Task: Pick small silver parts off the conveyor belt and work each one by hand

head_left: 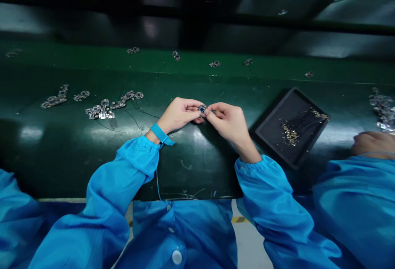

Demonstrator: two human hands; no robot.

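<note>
My left hand [179,114] and my right hand [227,121] meet over the middle of the dark green bench [68,145]. Both pinch a small circuit board [202,108] between their fingertips, just above the surface. My sleeves are blue, and a blue strap [160,133] circles my left wrist, with a thin cord running down from it. Whether my right fingers also hold a separate tiny part is hidden.
Several small circuit boards [103,110] lie in clusters on the bench to the left. A black tray [291,126] with fine wires and tiny metal parts sits to the right. More boards ride the green belt [191,60] behind. Another person's hand [372,143] and blue sleeve rest at far right.
</note>
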